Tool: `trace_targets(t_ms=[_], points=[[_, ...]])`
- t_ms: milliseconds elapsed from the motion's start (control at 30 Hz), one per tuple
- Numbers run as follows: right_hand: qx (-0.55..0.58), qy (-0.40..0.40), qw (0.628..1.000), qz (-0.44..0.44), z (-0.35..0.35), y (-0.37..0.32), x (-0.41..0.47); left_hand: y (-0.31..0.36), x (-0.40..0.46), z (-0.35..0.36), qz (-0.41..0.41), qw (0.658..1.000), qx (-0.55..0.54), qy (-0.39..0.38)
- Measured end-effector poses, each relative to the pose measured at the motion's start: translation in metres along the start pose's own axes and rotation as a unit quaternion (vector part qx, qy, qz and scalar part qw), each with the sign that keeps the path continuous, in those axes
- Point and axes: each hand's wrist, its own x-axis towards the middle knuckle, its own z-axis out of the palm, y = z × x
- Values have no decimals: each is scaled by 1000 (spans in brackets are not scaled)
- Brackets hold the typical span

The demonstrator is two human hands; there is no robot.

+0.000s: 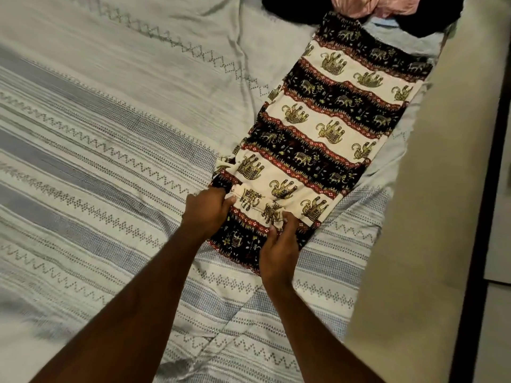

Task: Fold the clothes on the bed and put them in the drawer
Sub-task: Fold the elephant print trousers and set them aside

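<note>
From the head view, elephant-print trousers [326, 139] are lying stretched out on the bed [110, 134], running from the centre toward the upper right of the frame. At lower centre, the left hand [206, 211] and the right hand [279, 244] are each pinching the gathered near end with curled fingers. Pink cloth [370, 5] and dark cloth [431, 20] are sitting heaped at the top right.

A home bedroom: a bed [414, 217] under a striped, zigzag-patterned bedspread [110, 161], with clothes [387, 12] heaped on it.
</note>
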Motion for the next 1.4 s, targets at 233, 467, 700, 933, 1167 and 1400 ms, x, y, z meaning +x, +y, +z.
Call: trace_targets(t_ms=[233,467,700,933,1167,1400], points=[[-92,34,993,-70,-22,12,-4,-13,-16,-19,69,989,-58,116],[-208,-89,948,-224,-38,34,-37,-63,-52,-17,235,956,176,-6],[-326,-167,907,-207,-28,50,-35,-63,-43,-12,175,956,235,-9],[-324,-218,898,-204,-37,47,-34,-61,-43,-19,164,954,250,-21],[-200,-282,925,-157,-61,25,-55,-66,-55,-68,186,925,297,-151],[-4,-472,882,15,-93,2,-47,-55,-52,-124,74,931,123,-335]])
